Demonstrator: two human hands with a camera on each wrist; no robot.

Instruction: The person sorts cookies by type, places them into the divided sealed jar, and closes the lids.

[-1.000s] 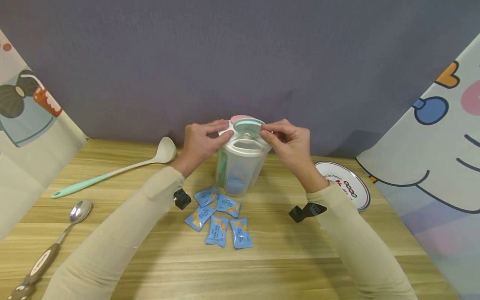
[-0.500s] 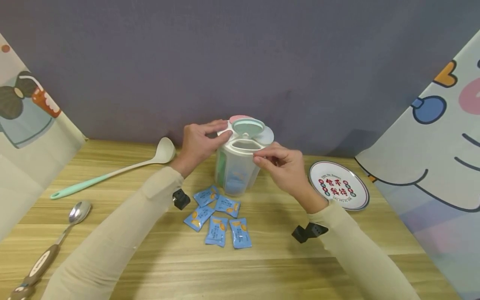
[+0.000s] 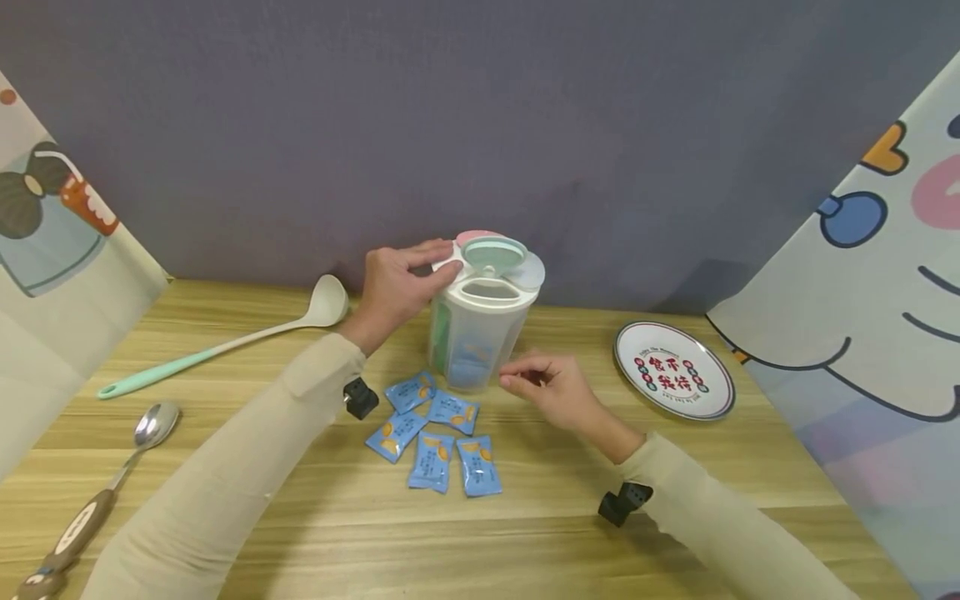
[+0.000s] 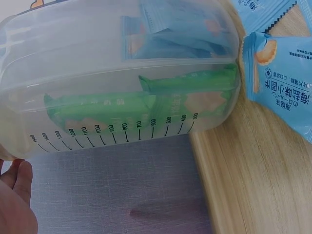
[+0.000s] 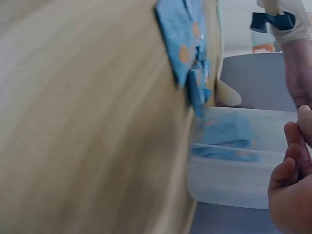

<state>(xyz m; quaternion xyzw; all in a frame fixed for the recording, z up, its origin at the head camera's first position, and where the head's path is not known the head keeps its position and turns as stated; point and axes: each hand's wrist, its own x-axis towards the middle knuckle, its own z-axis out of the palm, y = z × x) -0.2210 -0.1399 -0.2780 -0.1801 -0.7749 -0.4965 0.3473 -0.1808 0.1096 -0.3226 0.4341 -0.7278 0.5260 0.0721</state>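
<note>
A clear plastic food storage container (image 3: 491,329) with a white lid stands on the table against the back wall. Its mint flap (image 3: 493,253) is lifted, leaving the front opening (image 3: 491,289) uncovered. Blue and green packets (image 4: 112,107) show through its walls. My left hand (image 3: 401,283) holds the lid's left edge, thumb on top. To the right of the container, low down, is my right hand (image 3: 551,390), its fingers loosely bent and nothing between them. Several blue biscuit packets (image 3: 432,461) lie in front of the container, left of my right hand.
A white ladle (image 3: 327,302) with a mint handle lies at the left. Nearer me is a metal spoon (image 3: 156,425) with a brown handle. A white plate (image 3: 675,371) with red lettering sits at the right. A grey wall (image 3: 480,125) closes off the back.
My right hand has let go of the mint flap and come down along the container's right side. The flap stays raised. My left hand keeps its hold on the lid.
</note>
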